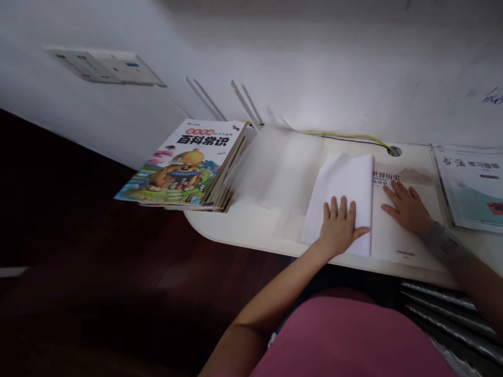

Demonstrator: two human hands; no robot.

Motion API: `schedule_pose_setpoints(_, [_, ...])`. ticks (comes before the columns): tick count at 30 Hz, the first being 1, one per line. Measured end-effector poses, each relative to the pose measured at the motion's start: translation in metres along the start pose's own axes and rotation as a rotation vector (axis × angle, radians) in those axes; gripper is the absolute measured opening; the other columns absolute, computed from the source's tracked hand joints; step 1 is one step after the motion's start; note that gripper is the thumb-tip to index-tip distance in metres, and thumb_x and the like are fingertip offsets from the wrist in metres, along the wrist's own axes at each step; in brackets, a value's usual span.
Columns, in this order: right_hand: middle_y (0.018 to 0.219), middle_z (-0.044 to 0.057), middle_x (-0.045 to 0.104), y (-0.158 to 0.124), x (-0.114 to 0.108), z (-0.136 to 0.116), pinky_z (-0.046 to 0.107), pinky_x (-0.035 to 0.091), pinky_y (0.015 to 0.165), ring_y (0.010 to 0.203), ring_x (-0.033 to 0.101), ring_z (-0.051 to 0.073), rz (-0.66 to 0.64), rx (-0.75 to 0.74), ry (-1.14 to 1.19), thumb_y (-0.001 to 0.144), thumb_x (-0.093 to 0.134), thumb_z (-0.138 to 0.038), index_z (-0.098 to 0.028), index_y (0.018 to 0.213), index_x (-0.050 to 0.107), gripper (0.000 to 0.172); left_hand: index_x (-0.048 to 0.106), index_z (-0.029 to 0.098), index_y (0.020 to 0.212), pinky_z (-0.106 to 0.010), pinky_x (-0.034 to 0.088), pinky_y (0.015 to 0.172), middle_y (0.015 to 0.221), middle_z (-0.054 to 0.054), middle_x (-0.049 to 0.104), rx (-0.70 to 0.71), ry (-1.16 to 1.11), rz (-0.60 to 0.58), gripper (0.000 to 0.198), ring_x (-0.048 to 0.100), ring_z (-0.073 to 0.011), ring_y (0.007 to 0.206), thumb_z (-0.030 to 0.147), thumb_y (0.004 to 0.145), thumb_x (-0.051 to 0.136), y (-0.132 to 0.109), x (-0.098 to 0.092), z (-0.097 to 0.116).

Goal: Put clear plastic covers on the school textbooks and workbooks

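Observation:
My left hand point(340, 225) lies flat, fingers spread, on a white folded sheet point(346, 183) that wraps over the left part of a pale book point(404, 230) with Chinese characters on its cover. Flat on the book's bare cover rests my right hand point(406, 207), fingers stretched out, a grey band on its wrist. Left of the white sheet lies a thin translucent sheet point(275, 173) on the white desk point(236, 230).
A stack of picture books point(184, 165) overhangs the desk's left end. Another booklet point(469, 186) lies at the far right. A yellow and a black cable point(353, 137) run along the wall to a hole in the desk. Dark floor lies to the left.

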State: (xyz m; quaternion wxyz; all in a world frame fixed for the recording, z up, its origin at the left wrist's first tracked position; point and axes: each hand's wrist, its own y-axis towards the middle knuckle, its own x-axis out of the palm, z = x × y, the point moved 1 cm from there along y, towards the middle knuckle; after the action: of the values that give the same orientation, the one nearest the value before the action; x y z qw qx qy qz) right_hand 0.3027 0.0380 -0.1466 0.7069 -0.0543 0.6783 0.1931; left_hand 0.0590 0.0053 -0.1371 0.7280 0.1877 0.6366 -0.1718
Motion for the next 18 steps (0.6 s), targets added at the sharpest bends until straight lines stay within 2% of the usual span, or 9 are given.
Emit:
schedule_pose_setpoints(7, [0.150,0.018,0.033,0.000,-0.004,-0.002,0.053,0.027,0.108,0.138,0.031,0.031,-0.025,-0.002,-0.005,0.095,0.030,-0.050,-0.015,0.142,0.037,0.059,0.034,0.007,0.142,-0.063,0.024,0.107,0.148,-0.027,0.030,0.045,0.011,0.058,0.083,0.020,-0.0443,0.138,0.067,0.085,0.037,-0.010,0.003,0.000])
schedule_pose_setpoints(14, [0.151,0.017,0.032,0.001,-0.004,-0.002,0.055,0.027,0.107,0.139,0.028,0.031,-0.033,0.008,0.022,0.094,0.032,-0.049,-0.017,0.144,0.034,0.060,0.032,-0.003,0.139,-0.057,0.027,0.110,0.144,-0.033,0.031,0.004,-0.078,0.075,0.083,0.019,-0.0403,0.139,0.062,0.087,0.040,-0.012,0.003,-0.017])
schedule_pose_setpoints(18, [0.149,0.018,0.034,0.000,-0.004,-0.002,0.053,0.027,0.107,0.138,0.031,0.031,-0.023,0.004,0.007,0.095,0.030,-0.049,-0.015,0.143,0.037,0.059,0.024,-0.002,0.141,-0.051,0.033,0.109,0.147,-0.032,0.027,0.039,-0.220,0.109,0.075,0.016,-0.0344,0.141,0.055,0.093,0.032,-0.011,-0.002,0.000])
